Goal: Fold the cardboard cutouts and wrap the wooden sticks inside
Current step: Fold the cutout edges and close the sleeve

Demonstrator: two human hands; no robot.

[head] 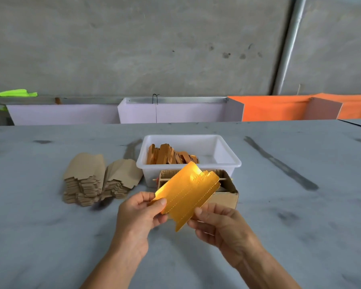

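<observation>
A shiny gold cardboard cutout with perforated fold lines is held tilted above the table, in front of me. My left hand pinches its lower left corner between thumb and fingers. My right hand pinches its lower right edge. Behind it, a white plastic tub holds several orange-brown wooden sticks. A small open cardboard box sits in front of the tub, partly hidden by the cutout, with a thin stick across its top.
Two stacks of brown cardboard cutouts lie left of the tub on the grey table. Lilac and orange panels stand along the table's far edge, before a concrete wall.
</observation>
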